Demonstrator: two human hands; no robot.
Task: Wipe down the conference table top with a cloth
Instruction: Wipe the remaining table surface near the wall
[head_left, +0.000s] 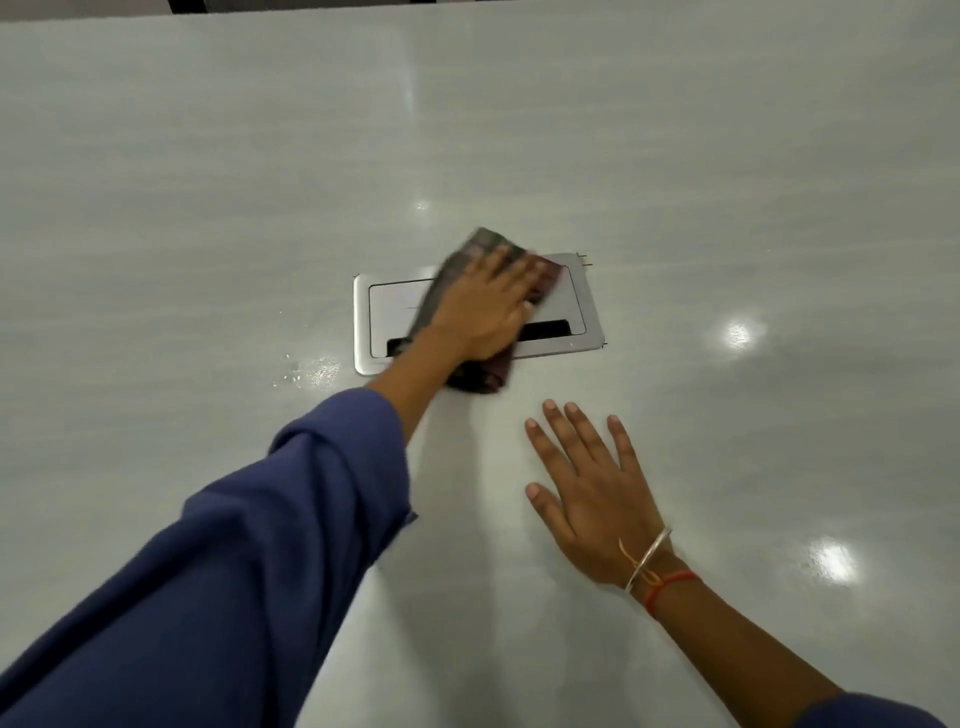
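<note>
The tabletop (727, 156) is pale grey, smooth and glossy, throwing back lights as bright spots, with a faint streaky grain. A small wet patch (311, 371) glistens on it. The recessed plate (363, 322) is silvery metal with a satin finish. The cloth (483, 244) is dark, checked woven fabric. The sleeve (234, 545) is matt blue cloth. The bangle (649, 558) is shiny metal, beside an orange thread (670, 582).

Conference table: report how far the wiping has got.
Done: cannot tell; the table top shines with no clear wiped edge. In hand: the left hand presses the cloth across the metal cable hatch; the right hand rests flat nearby. Left: wet droplets beside the hatch's left end.
</note>
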